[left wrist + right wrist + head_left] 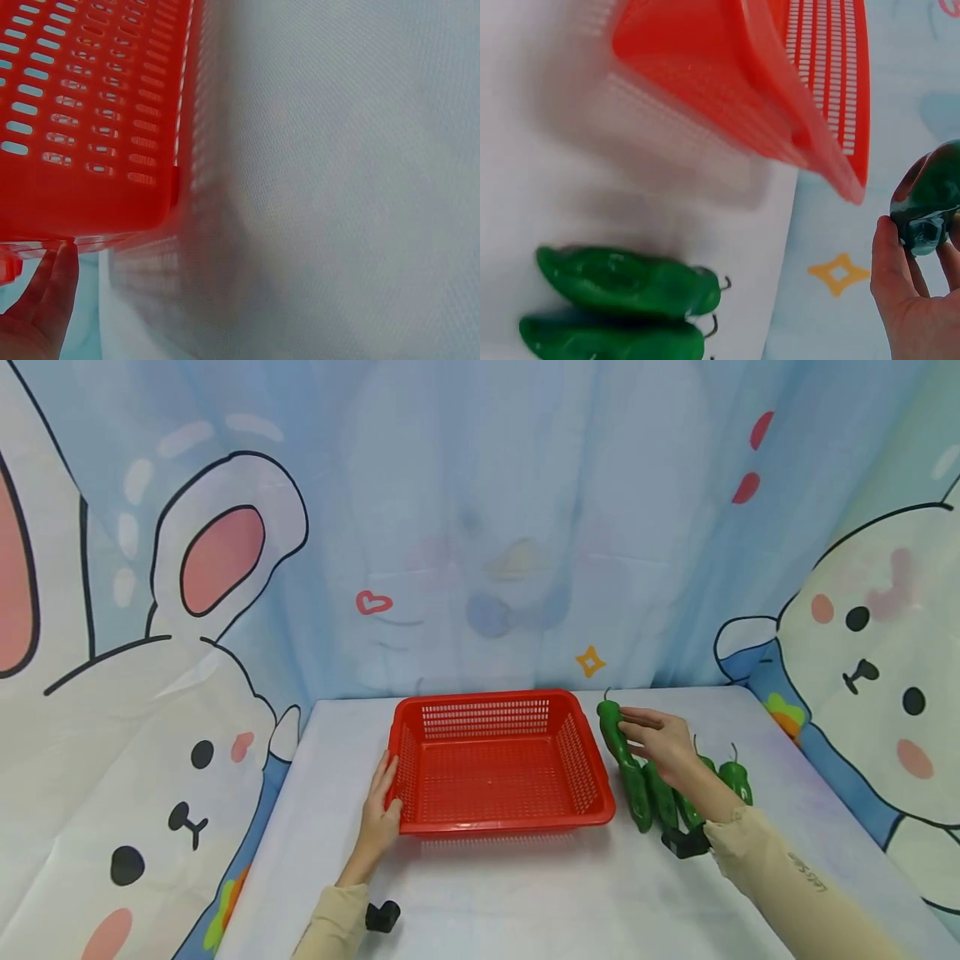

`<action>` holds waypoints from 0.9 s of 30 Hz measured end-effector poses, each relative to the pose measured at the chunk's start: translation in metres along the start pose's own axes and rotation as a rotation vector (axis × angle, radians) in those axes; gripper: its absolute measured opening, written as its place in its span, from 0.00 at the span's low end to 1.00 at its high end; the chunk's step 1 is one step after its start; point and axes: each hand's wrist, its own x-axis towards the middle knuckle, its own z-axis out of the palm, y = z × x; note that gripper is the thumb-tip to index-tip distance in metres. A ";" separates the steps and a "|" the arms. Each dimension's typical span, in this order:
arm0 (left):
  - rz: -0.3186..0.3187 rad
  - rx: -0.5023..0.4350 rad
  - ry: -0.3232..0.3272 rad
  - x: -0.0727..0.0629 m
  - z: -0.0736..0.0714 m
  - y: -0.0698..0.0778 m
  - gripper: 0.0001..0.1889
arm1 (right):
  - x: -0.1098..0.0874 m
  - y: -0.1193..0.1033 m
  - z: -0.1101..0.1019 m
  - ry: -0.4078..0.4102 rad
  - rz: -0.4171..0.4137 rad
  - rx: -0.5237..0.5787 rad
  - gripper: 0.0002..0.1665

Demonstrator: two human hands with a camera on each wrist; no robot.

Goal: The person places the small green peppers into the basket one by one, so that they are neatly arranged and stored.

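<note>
My right hand (660, 739) holds a green pepper (611, 722) by its upper part, stem upward, beside the right side of a red plastic basket (491, 827). In the right wrist view, the held pepper (930, 199) shows end-on between fingers and thumb, cut off by the frame edge. My left hand (381, 810) rests at the basket's left side near its front corner. Straight fingers (56, 292) touch the basket's perforated wall (90, 112) in the left wrist view. The basket's inside shows only its bare red floor.
Several more green peppers (660, 797) lie side by side on the white table, right of the basket. A pepper (735, 779) at the far right is partly behind my right wrist. A cartoon-printed curtain (480, 527) hangs behind and along both sides.
</note>
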 end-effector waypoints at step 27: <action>0.002 -0.004 -0.013 0.000 -0.001 0.004 0.34 | 0.001 -0.021 0.128 -0.090 0.132 0.398 0.26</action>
